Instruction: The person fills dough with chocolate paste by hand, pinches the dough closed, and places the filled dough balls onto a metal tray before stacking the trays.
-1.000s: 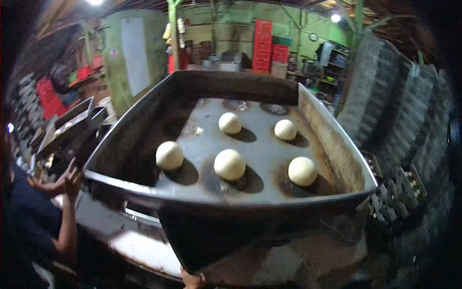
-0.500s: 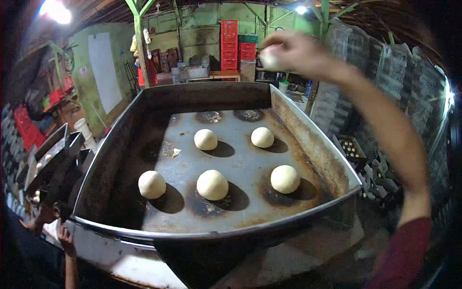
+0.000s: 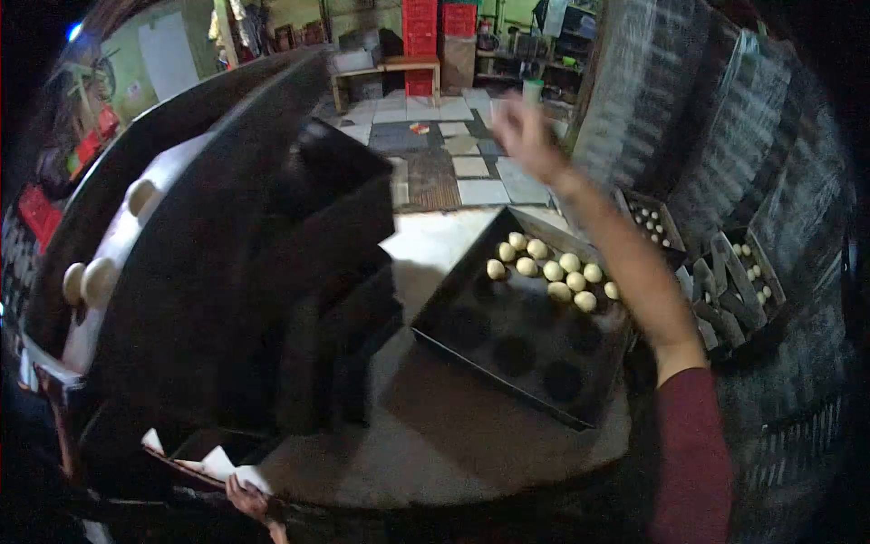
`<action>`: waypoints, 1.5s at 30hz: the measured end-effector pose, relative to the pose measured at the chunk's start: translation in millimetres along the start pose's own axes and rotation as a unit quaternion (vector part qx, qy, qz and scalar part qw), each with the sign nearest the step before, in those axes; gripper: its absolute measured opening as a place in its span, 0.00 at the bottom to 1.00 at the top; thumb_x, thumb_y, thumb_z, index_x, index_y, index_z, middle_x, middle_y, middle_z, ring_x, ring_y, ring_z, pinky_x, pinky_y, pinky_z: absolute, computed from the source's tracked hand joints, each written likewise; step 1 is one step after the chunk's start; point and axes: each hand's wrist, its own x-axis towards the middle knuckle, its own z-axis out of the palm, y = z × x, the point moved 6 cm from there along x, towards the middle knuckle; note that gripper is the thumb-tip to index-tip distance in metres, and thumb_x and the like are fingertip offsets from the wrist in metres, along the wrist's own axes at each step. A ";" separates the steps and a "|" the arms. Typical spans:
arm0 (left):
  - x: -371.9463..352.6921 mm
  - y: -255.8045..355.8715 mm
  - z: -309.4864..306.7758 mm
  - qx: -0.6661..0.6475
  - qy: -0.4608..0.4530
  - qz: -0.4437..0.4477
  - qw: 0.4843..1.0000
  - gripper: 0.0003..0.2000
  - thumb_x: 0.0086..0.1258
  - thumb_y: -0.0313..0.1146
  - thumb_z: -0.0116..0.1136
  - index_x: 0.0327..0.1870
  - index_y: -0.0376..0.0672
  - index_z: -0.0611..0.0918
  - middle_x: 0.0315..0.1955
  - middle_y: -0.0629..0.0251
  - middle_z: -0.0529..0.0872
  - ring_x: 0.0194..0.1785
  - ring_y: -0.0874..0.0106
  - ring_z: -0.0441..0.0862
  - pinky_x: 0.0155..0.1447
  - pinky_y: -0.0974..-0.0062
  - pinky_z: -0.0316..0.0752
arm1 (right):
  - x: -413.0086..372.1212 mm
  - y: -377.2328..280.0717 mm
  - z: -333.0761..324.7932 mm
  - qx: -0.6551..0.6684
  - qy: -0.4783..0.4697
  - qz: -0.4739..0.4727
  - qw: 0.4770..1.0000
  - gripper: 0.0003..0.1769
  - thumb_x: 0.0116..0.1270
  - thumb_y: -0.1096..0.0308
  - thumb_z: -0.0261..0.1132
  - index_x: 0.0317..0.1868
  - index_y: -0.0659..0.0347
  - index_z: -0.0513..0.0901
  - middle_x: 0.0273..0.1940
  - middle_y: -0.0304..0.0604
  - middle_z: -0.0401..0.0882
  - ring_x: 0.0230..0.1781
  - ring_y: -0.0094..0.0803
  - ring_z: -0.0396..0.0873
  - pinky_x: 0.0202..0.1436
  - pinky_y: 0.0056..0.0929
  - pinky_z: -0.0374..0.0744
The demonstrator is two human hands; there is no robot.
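Note:
My right hand (image 3: 526,136), blurred, is raised above the far edge of a dark tray (image 3: 507,374) holding several pale dough balls (image 3: 576,281). Its fingers look bent; I cannot make out a ball in them. At the bottom left my left hand (image 3: 246,497) has its fingers curled at the edge of a white sheet (image 3: 217,462); what they grip is unclear. A large metal tray (image 3: 213,172) stands close on the left, seen edge-on, with larger dough balls (image 3: 98,281) inside.
Another person's forearm (image 3: 68,444) shows at the far left. Dark stacked trays (image 3: 344,290) stand beside the large tray. More trays with small balls (image 3: 761,272) lie at the right, near grey hanging sheets (image 3: 725,127). Red crates (image 3: 420,41) and a wooden bench (image 3: 408,63) are behind.
The view has swung right and down, so the large tray now sits at the left and the tray of small balls shows. The ball seen in my right hand is no longer distinguishable.

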 end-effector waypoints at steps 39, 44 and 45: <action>-106.1 -129.1 -124.0 -0.722 -0.079 -0.484 0.488 0.20 0.60 0.19 0.46 0.56 0.35 0.66 0.52 0.56 0.74 0.50 0.66 0.75 0.52 0.73 0.72 | -274.9 -558.1 506.5 0.239 -0.169 0.338 0.894 0.33 0.60 0.65 0.60 0.60 0.70 0.55 0.55 0.64 0.63 0.58 0.52 0.64 0.61 0.43 0.62; -15.8 -136.8 -103.0 -0.653 -0.183 -0.516 0.523 0.17 0.63 0.20 0.51 0.54 0.37 0.72 0.41 0.67 0.77 0.40 0.78 0.75 0.43 0.84 0.71 | -265.0 -535.0 584.4 0.230 -0.070 0.434 0.868 0.17 0.62 0.72 0.54 0.49 0.67 0.62 0.47 0.59 0.65 0.49 0.49 0.65 0.53 0.45 0.63; 10.4 -147.5 -100.9 -0.625 -0.180 -0.498 0.574 0.18 0.63 0.20 0.51 0.55 0.37 0.71 0.42 0.66 0.78 0.43 0.77 0.75 0.47 0.83 0.71 | -269.6 -529.9 588.5 0.248 -0.070 0.451 0.855 0.10 0.63 0.73 0.52 0.44 0.67 0.65 0.42 0.57 0.67 0.45 0.47 0.67 0.49 0.44 0.66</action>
